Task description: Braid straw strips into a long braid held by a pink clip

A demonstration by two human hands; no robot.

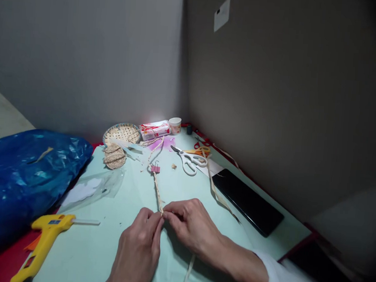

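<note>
A thin pale braided cord (157, 191) runs down the middle of the table, with a pink binder clip (155, 169) on it farther up. My left hand (140, 245) pinches the cord's near end between thumb and fingers. Right beside it, my right hand (191, 227) is closed on the same end, its fingertips almost touching the left ones. Below my right hand a loose pale strand (189, 272) trails toward the near edge. Beyond the clip the cord curves up toward the back of the table.
White scissors (191, 160), orange scissors (200, 151) and a black phone-like slab (248, 201) lie right. A yellow glue gun (47, 238) and blue plastic bag (27, 177) are left. Twine (114, 156), a woven basket (122, 133) and a white cup (175, 125) stand at the back.
</note>
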